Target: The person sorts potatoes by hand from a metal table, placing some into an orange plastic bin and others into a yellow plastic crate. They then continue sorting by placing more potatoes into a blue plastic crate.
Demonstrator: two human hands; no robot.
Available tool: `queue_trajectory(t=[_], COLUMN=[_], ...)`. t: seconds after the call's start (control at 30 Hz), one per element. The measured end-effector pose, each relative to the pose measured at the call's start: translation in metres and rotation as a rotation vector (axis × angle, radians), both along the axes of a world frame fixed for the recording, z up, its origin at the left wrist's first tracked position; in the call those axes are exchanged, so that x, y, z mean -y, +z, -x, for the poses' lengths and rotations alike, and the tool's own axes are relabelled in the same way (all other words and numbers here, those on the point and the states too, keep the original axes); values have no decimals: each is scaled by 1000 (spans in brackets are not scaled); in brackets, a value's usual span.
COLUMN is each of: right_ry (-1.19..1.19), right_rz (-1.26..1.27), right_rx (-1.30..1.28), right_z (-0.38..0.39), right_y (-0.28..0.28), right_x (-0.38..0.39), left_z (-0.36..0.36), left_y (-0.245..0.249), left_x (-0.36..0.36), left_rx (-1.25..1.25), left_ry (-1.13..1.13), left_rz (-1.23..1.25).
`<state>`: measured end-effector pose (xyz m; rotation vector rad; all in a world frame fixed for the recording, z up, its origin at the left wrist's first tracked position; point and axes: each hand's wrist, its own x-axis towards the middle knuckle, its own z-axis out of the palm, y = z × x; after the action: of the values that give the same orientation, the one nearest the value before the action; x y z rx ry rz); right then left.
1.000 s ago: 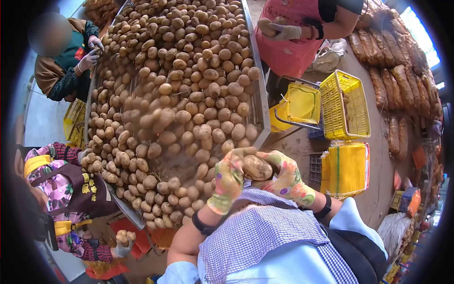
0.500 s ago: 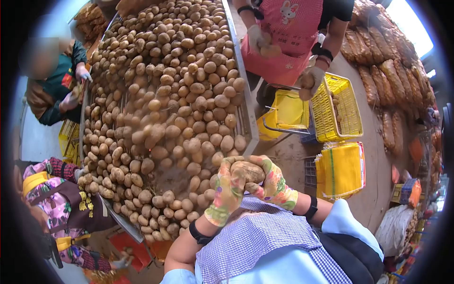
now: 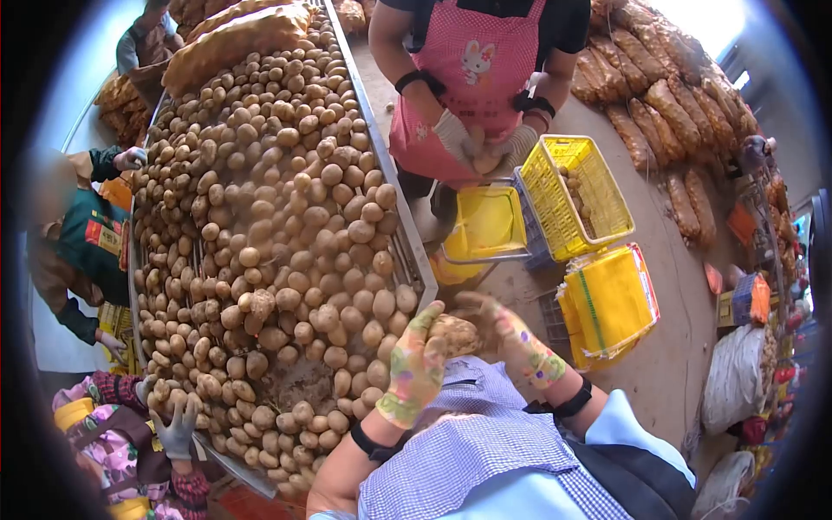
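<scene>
A brown potato is held close to my chest, against the palm side of my left hand, which wears a flowered glove and curls around the potato's left side. My right hand, in a matching glove, is on the potato's right, its fingers raised, apart and slightly blurred; it looks off the potato. Just left of my hands lies a long sorting table covered with potatoes.
Across from me a co-worker in a pink apron holds potatoes. Yellow crates, yellow folded sacks and a yellow bin stand right of the table. Other workers stand along its left side. Filled sacks are piled behind.
My right hand has moved off the potato and opened, while my left keeps it. The view has shifted. At the lower left, a co-worker's gloved hand now reaches over the potatoes.
</scene>
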<state>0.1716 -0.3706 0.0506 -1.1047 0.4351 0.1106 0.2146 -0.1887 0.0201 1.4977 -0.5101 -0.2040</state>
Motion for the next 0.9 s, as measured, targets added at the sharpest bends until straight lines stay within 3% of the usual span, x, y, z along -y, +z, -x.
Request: queue_trajectory(t=[0.03, 0.07, 0.13, 0.2, 0.23, 0.27, 0.3, 0.33, 0.4, 0.43, 0.47, 0.53, 0.57, 0.6, 0.67, 0.73, 0.77, 0.8, 0.87, 0.9], right_ry=[146, 292, 195, 226, 201, 199, 153, 110, 143, 178, 184, 141, 192, 138, 127, 159, 145, 148, -210, -128], right_rz=[38, 75, 124, -31, -120, -119, -151, -180, -161, -150, -146, 166, 165, 314, 168, -95, -92, -77, -182, -280], right_rx=[138, 272, 260, 217, 11, 12, -72, -153, -109, -70, -67, 416, 348, 379, 415, 375, 351, 371, 108, 278], right_z=[9, 13, 18, 20, 16, 17, 17, 15, 17, 19, 20, 25, 26, 25, 29, 25, 25, 21, 14, 15], right_y=[-12, -11, -8, -19, 15, 19, 21, 23, 11, 2, -7, -20, -17, -23, -31, -24, -13, -6, 0, -19], right_x=[-5, -13, -23, -20, -27, -27, -27, -26, -17, -14, -17, -26, -24, -24, -23, -18, -12, -11, -15, -2], left_z=[-6, -8, -16, -23, -26, -28, -27, -26, -16, -13, -13, -16, -17, -15, -25, -36, -53, -63, -67, -73], left_y=[17, 22, 28, 25, 23, 21, 11, 16, 35, 45, 47, 51, 46, 43, 32, 41, -8, 0, 13, -10], left_x=[1, -1, -4, -1, -7, -10, -9, -6, 6, 17, 16, 15, 16, 20, 18, 13, 14, 9, 6, 10], left_rx=[210, 203, 200, 168, -328, -819, -827, -823, -230, 183, 186, 433, 432, 326, 57, -571, -651, -907, -874, -844], left_ry=[37, 25, -12, 77, 88, 92, 134, 128, 116, 188, 194, 16, 7, 9, -79, -39, 30, 32, -116, -314], left_rz=[-109, -116, -250, -170, -38, 99, 268, 273, -2, -39, -36, -221, -179, -201, -33, 151, 318, 284, 319, 487])
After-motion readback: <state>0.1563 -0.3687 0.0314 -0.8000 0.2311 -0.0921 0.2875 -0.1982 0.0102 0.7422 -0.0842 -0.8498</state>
